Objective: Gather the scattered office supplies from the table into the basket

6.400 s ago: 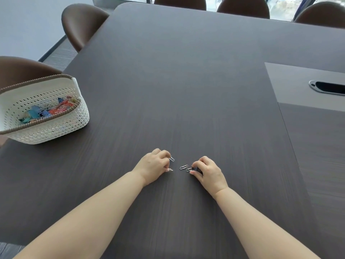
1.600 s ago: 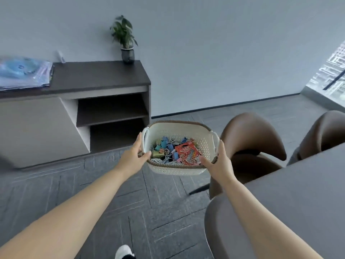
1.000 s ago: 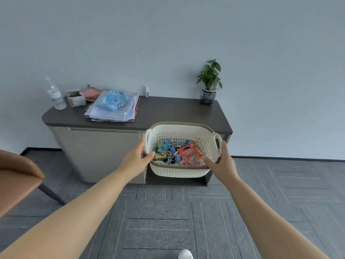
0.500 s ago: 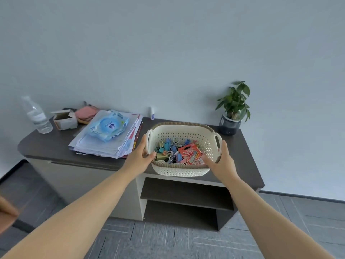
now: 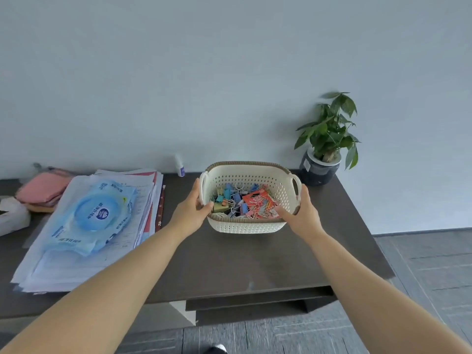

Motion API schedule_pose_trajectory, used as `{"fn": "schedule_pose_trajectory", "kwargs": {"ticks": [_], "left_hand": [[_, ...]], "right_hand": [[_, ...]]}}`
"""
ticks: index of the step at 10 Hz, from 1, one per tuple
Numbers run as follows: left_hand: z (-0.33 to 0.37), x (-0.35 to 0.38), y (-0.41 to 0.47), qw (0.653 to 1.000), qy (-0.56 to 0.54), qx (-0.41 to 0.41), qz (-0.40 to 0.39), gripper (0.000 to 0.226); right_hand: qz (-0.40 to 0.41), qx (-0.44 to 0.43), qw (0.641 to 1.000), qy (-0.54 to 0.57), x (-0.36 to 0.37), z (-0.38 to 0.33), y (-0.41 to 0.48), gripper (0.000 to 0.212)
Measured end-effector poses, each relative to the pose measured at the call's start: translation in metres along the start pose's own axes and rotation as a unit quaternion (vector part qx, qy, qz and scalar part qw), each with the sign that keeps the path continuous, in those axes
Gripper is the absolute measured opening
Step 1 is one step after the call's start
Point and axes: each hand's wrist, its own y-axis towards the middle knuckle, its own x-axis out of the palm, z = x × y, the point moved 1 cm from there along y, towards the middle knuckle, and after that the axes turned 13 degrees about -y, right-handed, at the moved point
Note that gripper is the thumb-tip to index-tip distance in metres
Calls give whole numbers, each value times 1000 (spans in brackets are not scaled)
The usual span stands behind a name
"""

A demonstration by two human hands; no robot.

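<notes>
Basket (image 5: 245, 227), holding the colourful clips (image 5: 245, 203), seems to rest on the counter (image 5: 229, 264) near the potted plant (image 5: 324, 144), my left hand (image 5: 192, 210) and right hand (image 5: 301, 213) clasping its sides, thumbs over the rim, so I judge the gathering done, only letting go left.

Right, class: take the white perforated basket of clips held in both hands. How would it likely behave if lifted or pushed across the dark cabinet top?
The basket holds its shape between the left hand and right hand, so probably stiff. Its wide, low form should resist tipping. The loose clips inside would likely shift and rattle, adding modest weight.
</notes>
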Motion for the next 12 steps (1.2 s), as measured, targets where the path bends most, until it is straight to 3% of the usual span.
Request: {"fn": "schedule_pose_trajectory", "kwargs": {"ticks": [6, 11, 12], "left_hand": [[-1, 47, 101, 999, -14, -38, 12, 68], [7, 42, 127, 998, -17, -58, -27, 70], [8, 41, 129, 996, 14, -79, -32, 71]], "right_hand": [[-66, 28, 997, -25, 0, 35, 129, 97], [-82, 27, 996, -18, -1, 28, 151, 97], [-119, 27, 991, -58, -8, 23, 151, 98]]}}
